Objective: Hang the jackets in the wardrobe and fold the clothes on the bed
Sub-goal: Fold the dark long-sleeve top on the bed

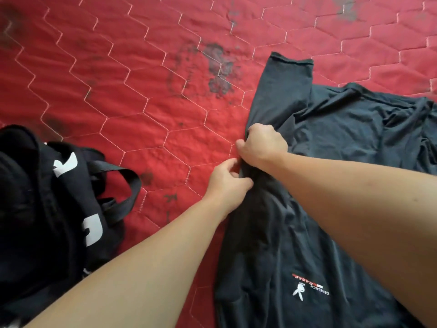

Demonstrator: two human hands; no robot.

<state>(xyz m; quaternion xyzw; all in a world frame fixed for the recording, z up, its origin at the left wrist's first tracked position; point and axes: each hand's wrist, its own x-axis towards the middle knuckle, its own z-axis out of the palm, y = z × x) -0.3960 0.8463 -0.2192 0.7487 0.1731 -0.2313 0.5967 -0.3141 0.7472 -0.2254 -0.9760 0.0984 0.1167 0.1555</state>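
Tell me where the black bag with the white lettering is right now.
In the head view the black bag lies at the lower left on the red quilted bed cover, left of the left hand and apart from the dark T-shirt that both hands grip.

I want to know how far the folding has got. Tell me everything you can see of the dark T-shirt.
The dark T-shirt is thin charcoal knit, wrinkled, spread on the red quilted bed cover. One short sleeve points away; a small white-and-red logo sits near the hem. The left hand and right hand pinch its left edge below the sleeve.
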